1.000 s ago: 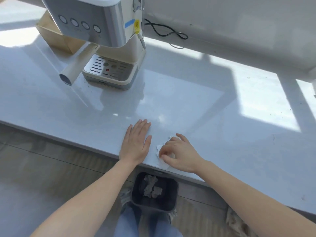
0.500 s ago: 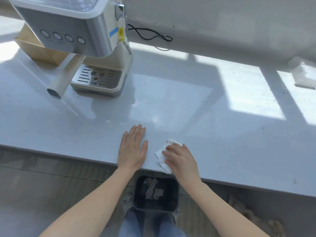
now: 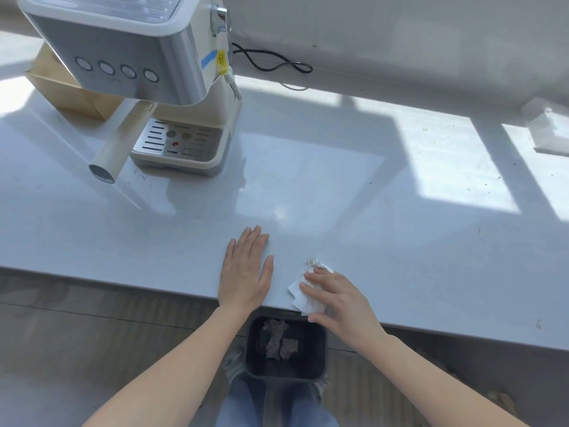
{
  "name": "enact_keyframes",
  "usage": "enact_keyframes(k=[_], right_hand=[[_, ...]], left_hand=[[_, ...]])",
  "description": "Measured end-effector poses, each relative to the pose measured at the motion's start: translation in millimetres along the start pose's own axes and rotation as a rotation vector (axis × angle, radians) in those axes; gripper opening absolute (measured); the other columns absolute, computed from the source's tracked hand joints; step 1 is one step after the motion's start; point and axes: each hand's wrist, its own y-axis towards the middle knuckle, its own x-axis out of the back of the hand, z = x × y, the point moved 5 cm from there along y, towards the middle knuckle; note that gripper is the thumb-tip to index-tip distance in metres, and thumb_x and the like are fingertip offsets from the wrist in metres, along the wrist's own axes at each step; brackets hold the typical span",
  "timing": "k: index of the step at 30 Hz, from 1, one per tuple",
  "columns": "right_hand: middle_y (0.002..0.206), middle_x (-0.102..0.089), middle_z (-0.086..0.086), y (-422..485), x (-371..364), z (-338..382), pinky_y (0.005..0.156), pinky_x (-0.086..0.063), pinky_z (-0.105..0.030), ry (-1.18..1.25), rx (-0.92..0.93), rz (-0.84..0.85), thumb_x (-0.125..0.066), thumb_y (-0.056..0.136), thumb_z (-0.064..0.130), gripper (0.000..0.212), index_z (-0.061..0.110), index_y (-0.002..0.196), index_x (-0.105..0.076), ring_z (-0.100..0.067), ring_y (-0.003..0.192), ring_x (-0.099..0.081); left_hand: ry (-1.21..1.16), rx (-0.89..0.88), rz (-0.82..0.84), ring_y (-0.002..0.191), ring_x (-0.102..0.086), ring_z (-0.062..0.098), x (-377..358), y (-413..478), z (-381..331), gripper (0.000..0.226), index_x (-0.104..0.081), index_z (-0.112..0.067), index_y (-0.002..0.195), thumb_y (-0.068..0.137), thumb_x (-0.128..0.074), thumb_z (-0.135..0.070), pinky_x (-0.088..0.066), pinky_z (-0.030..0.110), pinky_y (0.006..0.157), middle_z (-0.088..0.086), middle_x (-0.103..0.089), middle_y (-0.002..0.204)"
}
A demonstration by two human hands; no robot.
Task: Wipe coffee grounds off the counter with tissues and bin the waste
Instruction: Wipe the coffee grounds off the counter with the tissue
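Currently both hands rest at the near edge of the counter [image 3: 338, 186]. Left hand [image 3: 244, 274] lies flat, palm down, fingers extended, holding nothing. Right hand [image 3: 337, 298] presses a white tissue [image 3: 303, 298] onto the counter with spread fingers, not clenched; 1 tissue corner overhangs the edge. Black bin [image 3: 286, 348] sits on the floor directly below, with crumpled waste [image 3: 278, 339] inside. Coffee machine [image 3: 147, 78] stands far left; scattered dark specks at right.
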Motion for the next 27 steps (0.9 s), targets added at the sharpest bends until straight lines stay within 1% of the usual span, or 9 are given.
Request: enact_keyframes(k=[2,7,11,13,16,20,24,27], right_hand=[[0.132,-0.058,0.008,-3,-2,3,0.098,-0.042,-0.029,-0.013,0.011,-0.015,-0.080,0.072,0.025,0.052,0.027,0.121,-0.063,-0.020,0.126,-0.050],[0.118,-0.067,0.010,-10,-3,14,0.085,-0.052,-0.024,-0.011,0.040,-0.160,-0.076,0.078,0.017,0.032,0.027,0.108,-0.071,-0.018,0.111,-0.062],[0.105,-0.072,0.012,-14,-4,21,0.074,-0.054,-0.020,-0.048,0.066,-0.259,-0.080,0.071,0.004,0.033,0.027,0.095,-0.074,-0.015,0.095,-0.068],[0.099,-0.072,0.013,-16,-5,23,0.068,-0.053,-0.018,-0.059,0.078,-0.313,-0.079,0.070,-0.001,0.034,0.026,0.089,-0.074,-0.014,0.088,-0.068],[0.090,-0.072,0.016,-18,-7,26,0.059,-0.048,-0.014,-0.092,0.081,-0.364,-0.077,0.068,-0.005,0.035,0.027,0.081,-0.072,-0.011,0.081,-0.065],[0.082,-0.071,0.016,-18,-10,28,0.047,-0.048,-0.021,-0.118,0.072,-0.404,-0.076,0.061,-0.012,0.040,0.025,0.071,-0.070,-0.013,0.071,-0.064],[0.076,-0.070,0.015,-18,-8,32,0.043,-0.045,-0.021,-0.142,0.062,-0.406,-0.076,0.056,-0.014,0.041,0.024,0.067,-0.069,-0.015,0.064,-0.062],[0.074,-0.069,0.013,-19,-6,35,0.043,-0.045,-0.023,-0.094,0.025,-0.395,-0.073,0.055,-0.016,0.041,0.023,0.068,-0.069,-0.015,0.062,-0.060]], left_hand=[[-0.005,0.003,-0.001,0.144,-0.018,0.012,0,-1,0,0.055,-0.037,-0.020,0.140,0.093,-0.019,-0.041,-0.005,0.033,0.119,-0.002,-0.032,0.153],[-0.019,0.002,-0.007,0.144,-0.017,0.011,1,-1,-1,0.054,-0.036,-0.020,0.141,0.093,-0.020,-0.041,-0.004,0.032,0.119,-0.003,-0.031,0.153],[-0.028,0.003,-0.010,0.144,-0.017,0.011,1,-2,-1,0.055,-0.036,-0.019,0.141,0.093,-0.020,-0.041,-0.005,0.033,0.120,-0.003,-0.031,0.153],[-0.031,0.005,-0.014,0.144,-0.018,0.012,1,-2,-1,0.053,-0.038,-0.018,0.139,0.093,-0.024,-0.040,-0.005,0.034,0.120,-0.002,-0.032,0.153],[-0.030,0.003,-0.022,0.144,-0.018,0.012,1,-2,-1,0.047,-0.042,-0.017,0.135,0.092,-0.034,-0.035,-0.006,0.034,0.120,-0.002,-0.032,0.153],[-0.035,-0.004,-0.023,0.145,-0.017,0.012,0,-2,0,0.045,-0.043,-0.018,0.132,0.090,-0.040,-0.032,-0.006,0.035,0.120,-0.002,-0.032,0.153],[-0.032,-0.009,-0.021,0.145,-0.017,0.013,0,-3,1,0.044,-0.043,-0.018,0.132,0.090,-0.041,-0.031,-0.007,0.035,0.120,-0.002,-0.031,0.153],[-0.031,-0.010,-0.013,0.145,-0.017,0.013,0,-2,0,0.043,-0.043,-0.018,0.131,0.090,-0.042,-0.031,-0.008,0.035,0.120,-0.002,-0.031,0.153]])
